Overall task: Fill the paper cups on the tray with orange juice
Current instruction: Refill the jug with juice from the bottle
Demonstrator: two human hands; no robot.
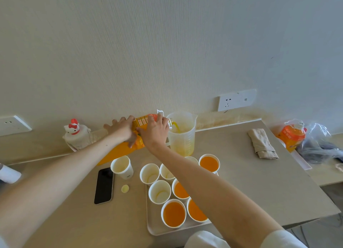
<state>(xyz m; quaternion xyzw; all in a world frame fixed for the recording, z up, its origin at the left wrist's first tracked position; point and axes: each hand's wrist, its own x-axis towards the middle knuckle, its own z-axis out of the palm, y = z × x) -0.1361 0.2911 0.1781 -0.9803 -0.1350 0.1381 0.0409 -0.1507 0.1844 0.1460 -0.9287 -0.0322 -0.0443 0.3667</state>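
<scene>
An orange juice bottle (143, 120) lies tipped toward the right, its mouth over a clear plastic jug (182, 136), and juice streams into the jug. My left hand (121, 128) holds the bottle's body and my right hand (155, 130) grips it near the neck. In front of the jug a white tray (151, 221) carries several paper cups. Some hold juice, such as the near one (173, 213) and the far right one (209, 163). Others look empty, such as one (159, 191) in the middle. My right forearm hides part of the cups.
One empty paper cup (122, 166) stands off the tray to its left, beside a black phone (104, 185) and a yellow bottle cap (125, 188). A cat-topped white bottle (76, 136) stands at the back left. A folded cloth (262, 143) and a second juice bottle (292, 134) lie right.
</scene>
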